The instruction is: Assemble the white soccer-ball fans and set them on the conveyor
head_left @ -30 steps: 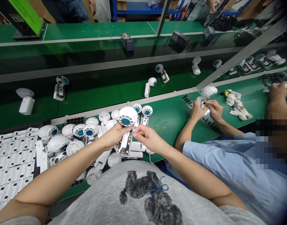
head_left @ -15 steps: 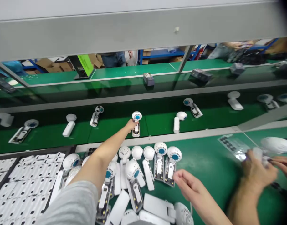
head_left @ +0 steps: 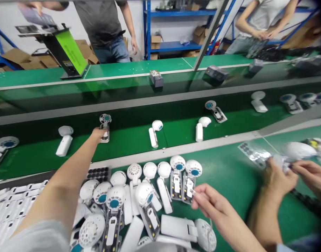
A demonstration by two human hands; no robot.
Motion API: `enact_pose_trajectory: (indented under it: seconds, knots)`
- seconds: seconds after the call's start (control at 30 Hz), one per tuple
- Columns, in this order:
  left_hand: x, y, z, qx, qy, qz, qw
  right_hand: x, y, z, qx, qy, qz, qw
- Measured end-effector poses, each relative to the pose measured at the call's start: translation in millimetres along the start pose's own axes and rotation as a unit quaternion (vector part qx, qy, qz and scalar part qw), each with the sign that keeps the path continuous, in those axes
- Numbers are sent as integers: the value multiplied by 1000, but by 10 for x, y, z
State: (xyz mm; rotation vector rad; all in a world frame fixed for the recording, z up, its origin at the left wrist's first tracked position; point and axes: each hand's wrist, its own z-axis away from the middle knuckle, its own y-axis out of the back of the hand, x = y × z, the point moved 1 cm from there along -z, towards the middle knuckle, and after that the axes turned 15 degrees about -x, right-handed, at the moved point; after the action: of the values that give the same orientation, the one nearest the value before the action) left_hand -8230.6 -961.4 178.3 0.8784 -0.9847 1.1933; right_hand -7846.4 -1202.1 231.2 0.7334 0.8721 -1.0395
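On the green line, my left hand (head_left: 97, 134) is closed on the open handle of a white handheld fan (head_left: 105, 119) with a round vented head. Its inner parts show. My right hand (head_left: 206, 201) is pinched shut at the front of the bench, with a tiny whitish bit at the fingertips, too small to name. Just behind those fingertips stands an opened fan (head_left: 194, 168) with a blue disc in its head. Several more fans (head_left: 115, 197) crowd the bench between my arms, some with closed white handles, others with their insides bare.
White handle covers (head_left: 15, 206) lie in rows at the left. Other fans (head_left: 155, 133) sit along the green line. At the right, a co-worker's hands (head_left: 279, 178) handle small parts beside a clear sheet of black dots (head_left: 252, 154). Small boxes (head_left: 156, 78) stand behind.
My left hand has moved left from the middle fan to another fan on the line. The middle fan now shows its closed white side. The view has tilted up; my right hand stays pinched.
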Motion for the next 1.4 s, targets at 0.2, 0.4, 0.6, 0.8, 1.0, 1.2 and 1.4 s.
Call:
enact_pose_trajectory:
  seconds: [0.2, 0.4, 0.6, 0.8, 1.0, 1.2, 1.4]
  knots:
    - [-94, -1194, 830, -99, 85, 161, 978, -119, -135, -53, -53, 62, -26, 996]
    - [7, -2180, 1709, -206, 108, 257, 938, -212, -266, 59, -61, 120, -39, 990]
    - [30, -2448, 1983, -244, 105, 249, 931, -165, -256, 221, -63, 154, -62, 984]
    - [53, -2511, 2120, -266, 43, 142, 953, -128, -206, 383, -52, 127, 13, 990]
    - [75, -2504, 2142, -266, 25, 44, 963, -69, -205, 409, -92, 115, 17, 989]
    - [59, -2518, 2159, -280, 55, 57, 957, 19, -247, 295, -112, 102, -33, 988]
    - [60, -2116, 1665, -151, 84, 46, 984, 97, -58, 232, -94, 57, -53, 993]
